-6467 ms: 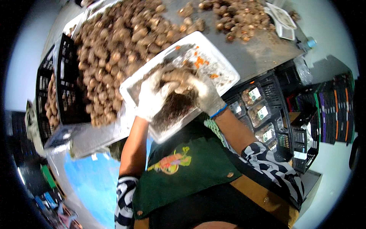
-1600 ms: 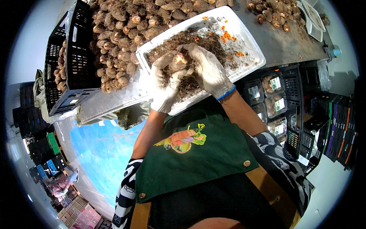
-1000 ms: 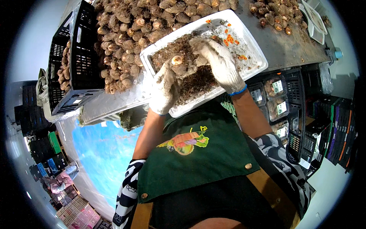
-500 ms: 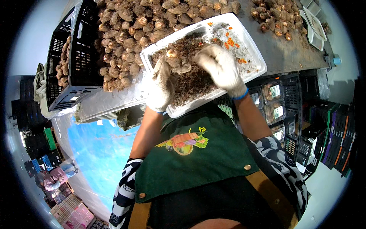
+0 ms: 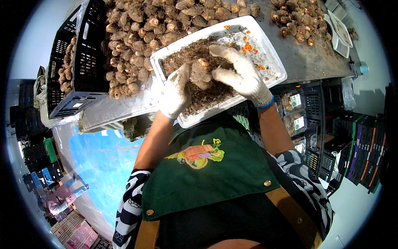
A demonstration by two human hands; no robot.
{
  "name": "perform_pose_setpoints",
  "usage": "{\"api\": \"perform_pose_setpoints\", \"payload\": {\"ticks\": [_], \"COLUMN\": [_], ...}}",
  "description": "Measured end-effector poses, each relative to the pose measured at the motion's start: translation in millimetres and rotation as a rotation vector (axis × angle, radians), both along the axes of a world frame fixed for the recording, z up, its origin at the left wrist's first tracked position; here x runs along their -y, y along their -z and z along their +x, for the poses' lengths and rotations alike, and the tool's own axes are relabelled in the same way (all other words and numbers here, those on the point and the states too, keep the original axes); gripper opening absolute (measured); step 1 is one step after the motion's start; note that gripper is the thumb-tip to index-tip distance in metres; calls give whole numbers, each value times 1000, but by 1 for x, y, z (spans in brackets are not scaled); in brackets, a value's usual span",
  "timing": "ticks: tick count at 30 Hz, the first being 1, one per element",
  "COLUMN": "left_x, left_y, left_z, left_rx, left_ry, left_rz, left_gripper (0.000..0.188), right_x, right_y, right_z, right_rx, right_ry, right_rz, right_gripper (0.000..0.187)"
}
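Left hand (image 5: pixel 176 92) grips brown corm (image 5: pixel 201 75) over white tray (image 5: pixel 271 58); right hand (image 5: pixel 245 79) just right, thumb and fingers parted

Knobbly brown taro corm (image 5: pixel 200 77), rough-skinned and soil-dulled, pale round end turned up, held in gloved left hand (image 5: pixel 177 92) above white tray (image 5: pixel 278 71).

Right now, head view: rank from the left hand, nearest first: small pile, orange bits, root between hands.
1. Root: against the left hand, right side.
2. Orange bits: right part of the tray.
3. Small pile: on the table, right of tray.
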State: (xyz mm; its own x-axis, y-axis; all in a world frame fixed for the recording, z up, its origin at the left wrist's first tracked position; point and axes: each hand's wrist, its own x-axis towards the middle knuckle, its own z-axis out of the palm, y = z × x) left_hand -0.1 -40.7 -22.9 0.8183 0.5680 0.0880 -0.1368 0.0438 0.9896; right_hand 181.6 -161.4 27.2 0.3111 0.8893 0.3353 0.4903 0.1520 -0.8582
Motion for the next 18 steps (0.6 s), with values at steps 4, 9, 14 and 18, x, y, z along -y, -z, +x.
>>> {"api": "perform_pose_setpoints", "payload": {"ticks": [4,9,14,18], "left_x": [-16,2,5,7], "left_y": [32,-36,-46,-46], "left_z": [-1,22,30,36], "left_rx": [-145,-199,-189,-244], "left_ry": [-84,-116,-39,-151], "left_rz": [181,78,1,-28], "left_gripper": [52,29,27,21], "right_x": [-4,-3,-5,-2], "right_y": [-8,-2,-8,6], "right_z": [-8,-17,-27,-23], "right_rx": [-32,-290,-161,-226], "right_ry": [-74,48,135,122], "right_rz": [-60,-185,-151,-1], "right_gripper": [43,45,45,41]}}
